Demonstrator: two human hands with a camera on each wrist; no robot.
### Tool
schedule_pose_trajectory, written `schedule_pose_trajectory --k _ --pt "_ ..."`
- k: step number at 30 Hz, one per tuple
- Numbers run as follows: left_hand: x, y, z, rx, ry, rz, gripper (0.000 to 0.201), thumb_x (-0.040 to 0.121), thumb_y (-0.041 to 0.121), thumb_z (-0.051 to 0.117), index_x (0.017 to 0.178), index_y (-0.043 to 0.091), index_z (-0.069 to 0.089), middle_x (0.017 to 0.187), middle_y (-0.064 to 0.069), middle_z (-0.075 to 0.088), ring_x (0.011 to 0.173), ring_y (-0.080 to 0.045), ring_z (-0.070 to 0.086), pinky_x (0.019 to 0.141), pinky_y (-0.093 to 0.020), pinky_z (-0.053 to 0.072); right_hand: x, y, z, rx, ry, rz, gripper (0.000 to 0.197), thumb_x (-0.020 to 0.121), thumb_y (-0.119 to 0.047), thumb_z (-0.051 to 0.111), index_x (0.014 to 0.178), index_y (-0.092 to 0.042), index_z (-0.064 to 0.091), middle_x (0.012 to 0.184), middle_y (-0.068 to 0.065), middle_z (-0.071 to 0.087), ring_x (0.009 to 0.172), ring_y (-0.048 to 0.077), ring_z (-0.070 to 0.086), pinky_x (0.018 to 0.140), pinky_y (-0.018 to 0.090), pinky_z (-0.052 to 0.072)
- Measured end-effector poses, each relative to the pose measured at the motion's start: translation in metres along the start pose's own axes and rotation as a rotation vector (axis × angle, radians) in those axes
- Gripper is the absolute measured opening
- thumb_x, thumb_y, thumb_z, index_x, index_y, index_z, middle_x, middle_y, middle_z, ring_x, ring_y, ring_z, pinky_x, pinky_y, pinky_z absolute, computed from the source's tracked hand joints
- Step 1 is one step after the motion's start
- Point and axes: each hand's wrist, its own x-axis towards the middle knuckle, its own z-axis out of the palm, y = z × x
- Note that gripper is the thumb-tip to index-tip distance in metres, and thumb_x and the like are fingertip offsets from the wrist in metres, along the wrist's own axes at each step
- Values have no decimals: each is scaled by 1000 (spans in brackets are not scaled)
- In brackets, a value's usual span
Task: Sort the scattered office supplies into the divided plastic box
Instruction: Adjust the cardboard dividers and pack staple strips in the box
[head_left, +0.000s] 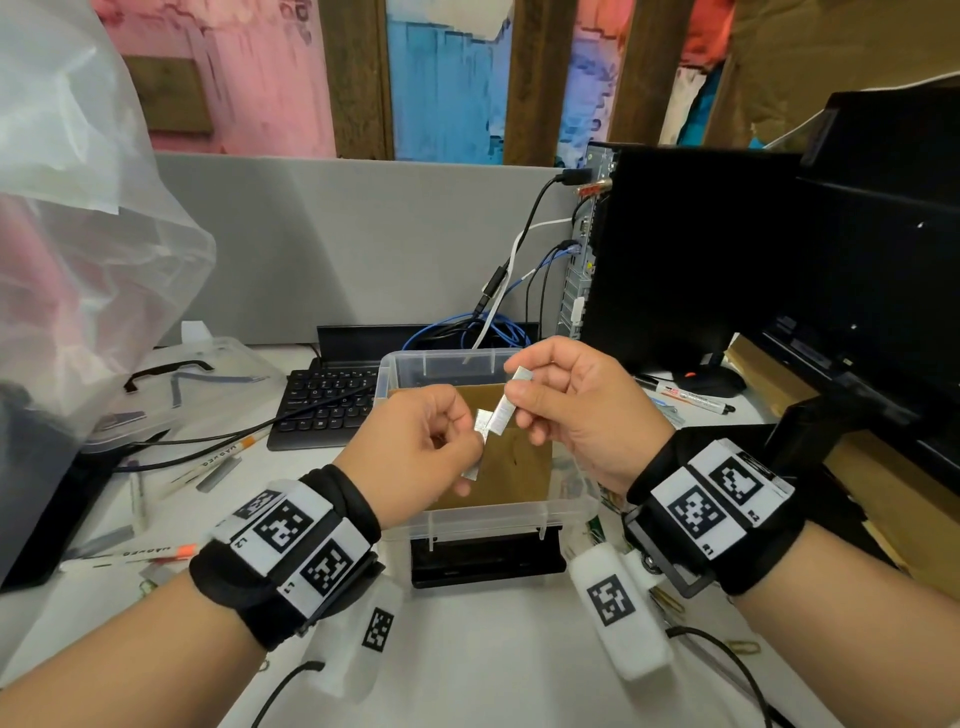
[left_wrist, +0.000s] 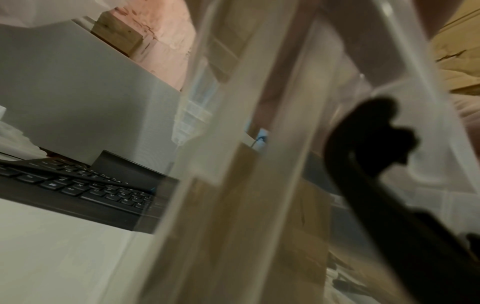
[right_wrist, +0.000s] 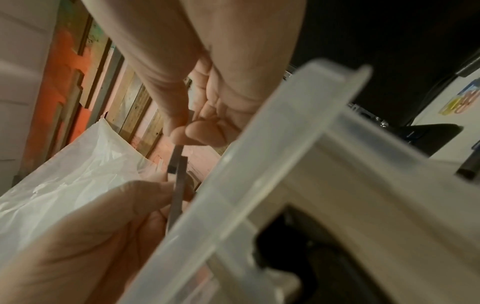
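Both hands hover over the clear plastic box (head_left: 488, 514), which has a brown cardboard divider (head_left: 519, 467) inside. My left hand (head_left: 447, 441) pinches a silver staple strip (head_left: 480, 436). My right hand (head_left: 530, 395) pinches another staple strip (head_left: 506, 410), and the two strips meet between the hands. In the right wrist view the right thumb and finger (right_wrist: 182, 131) grip a dark strip (right_wrist: 178, 185) above the left hand (right_wrist: 103, 216), with the box rim (right_wrist: 259, 164) close by. The left wrist view shows only the box wall (left_wrist: 233, 164); its hand is hidden.
A black keyboard (head_left: 322, 410) lies behind the box at left. Markers (head_left: 208, 457) and staple strips (head_left: 218, 473) lie scattered at left, beside the box lid (head_left: 197, 384) and a plastic bag (head_left: 78, 208). A computer tower (head_left: 691, 249), cables, a marker (head_left: 696, 400) and paper clips (head_left: 670, 603) are at right.
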Motion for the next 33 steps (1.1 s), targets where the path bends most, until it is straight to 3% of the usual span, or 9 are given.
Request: schedule_pose_trajectory --k 5,8,13,16,22,25,27,30,33 --pt "-2 1 1 -25 -35 27 14 91 8 58 77 9 56 65 -4 66 59 -19 67 42 -8 37 3 1 -2 -73 19 -8 15 87 2 62 94 -10 55 65 -2 65 60 12 61 50 23 47" --pt "-1 0 -1 -47 -69 34 10 89 12 63 84 6 57 72 -9 69 64 -20 69 43 -16 43 4 1 -3 -121 34 -6 15 87 1 62 94 -11 55 65 -2 63 59 11 60 50 23 47" --pt "1 -2 -6 -138 -118 21 12 86 11 66 90 3 57 70 -5 68 65 -18 69 47 -24 51 2 -5 -1 -266 -20 -10 16 86 2 62 94 -11 58 84 4 60 64 13 64 53 22 52" --pt "2 -3 -5 -152 -122 18 11 87 9 65 91 2 57 70 -4 68 64 -18 69 48 -24 51 1 -10 3 -374 -82 -26 16 85 3 64 93 -11 60 84 2 56 64 13 64 54 22 53" --pt "2 -5 -5 -193 -104 23 10 88 8 63 93 4 56 70 -3 68 63 -19 67 47 -25 51 0 -12 6 -485 -108 -55 19 85 2 64 97 -13 64 88 6 62 69 20 68 60 31 57" --pt "2 -4 -4 -211 -84 21 12 89 7 62 95 0 54 71 -11 66 61 -20 66 47 -25 51 -2 -10 9 -608 -84 -102 24 84 -1 65 101 -18 68 92 0 64 73 22 69 67 37 59" --pt "2 -4 -4 -215 -62 19 14 90 7 61 95 -2 53 71 -16 65 59 -20 66 47 -26 52 -4 -10 11 -721 -111 -180 29 81 -4 67 106 -19 68 94 -6 60 75 15 66 69 30 57" --pt "2 -4 -5 -230 -33 18 11 90 7 60 92 -2 54 61 -11 61 50 -18 61 45 -24 50 -8 -16 14 -906 -212 -221 46 74 -17 75 118 -20 61 96 -17 47 81 5 58 69 16 45" --pt "3 -4 -6 -241 -13 18 11 90 9 60 90 -1 56 52 -8 56 42 -15 54 42 -23 46 -9 -19 19 -1125 -254 -244 58 74 -30 76 126 -22 50 106 -16 38 85 1 43 80 19 42"
